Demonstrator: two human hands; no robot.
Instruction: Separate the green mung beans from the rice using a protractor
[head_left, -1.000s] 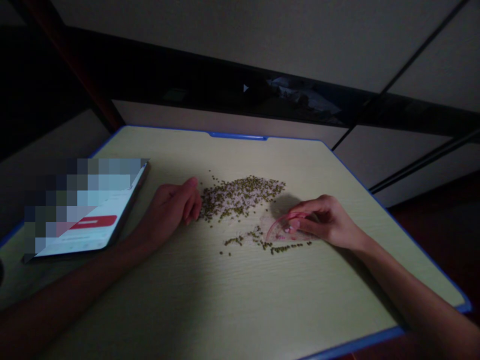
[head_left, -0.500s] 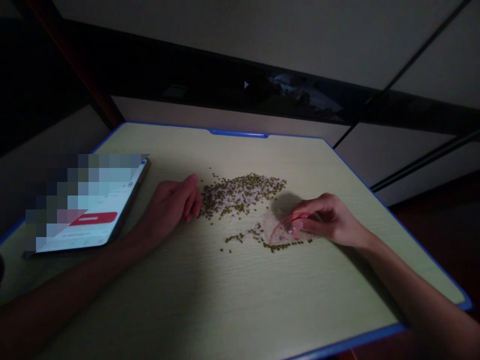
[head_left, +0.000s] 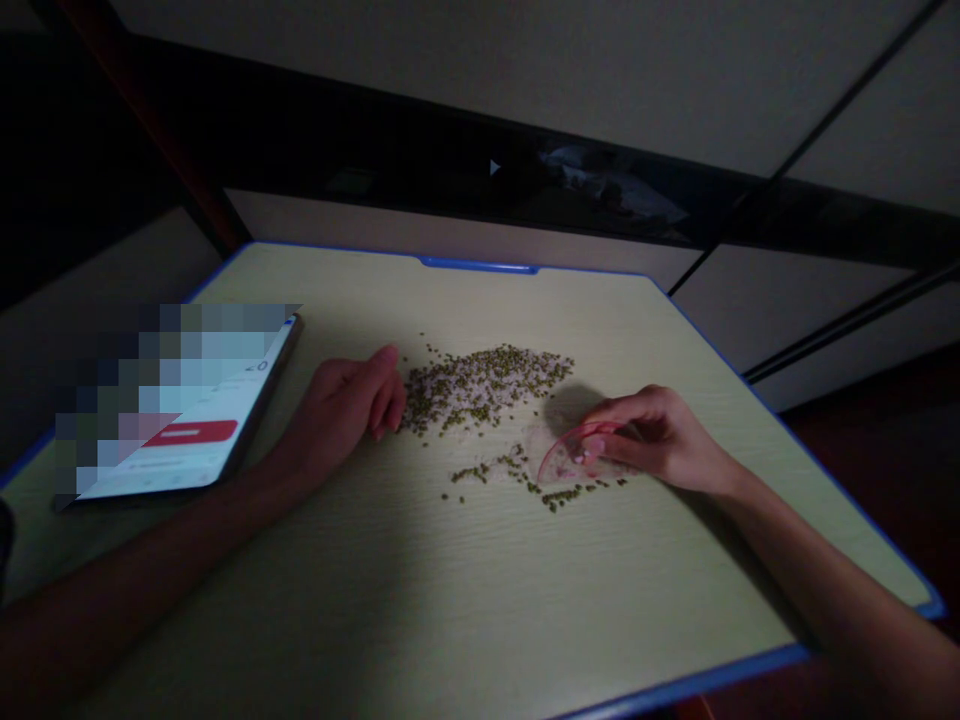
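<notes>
A heap of small green beans mixed with whitish grains (head_left: 487, 385) lies at the middle of the table. My left hand (head_left: 349, 405) rests against the heap's left end, fingers curled in and thumb laid along the top; I see nothing in it. My right hand (head_left: 649, 440) pinches a clear plastic piece with a curved red edge (head_left: 559, 452) between thumb and fingers. The piece leans low over the tabletop, right of the heap and nearer to me. Along its lower edge runs a line of green beans (head_left: 562, 495), and a thinner trail (head_left: 480, 470) stretches left of it.
A tablet-like device with a lit screen (head_left: 191, 432) stands at the left, partly blurred out by blocks. The pale wood-grain table (head_left: 450, 600) has a blue rim. Behind it rise light cabinet panels (head_left: 810, 310) with a dark glossy band (head_left: 420, 170).
The clear piece has tilted slightly, and a few beans beneath its edge have shifted towards me. The left hand stays in place. Digits on the lit screen have changed.
</notes>
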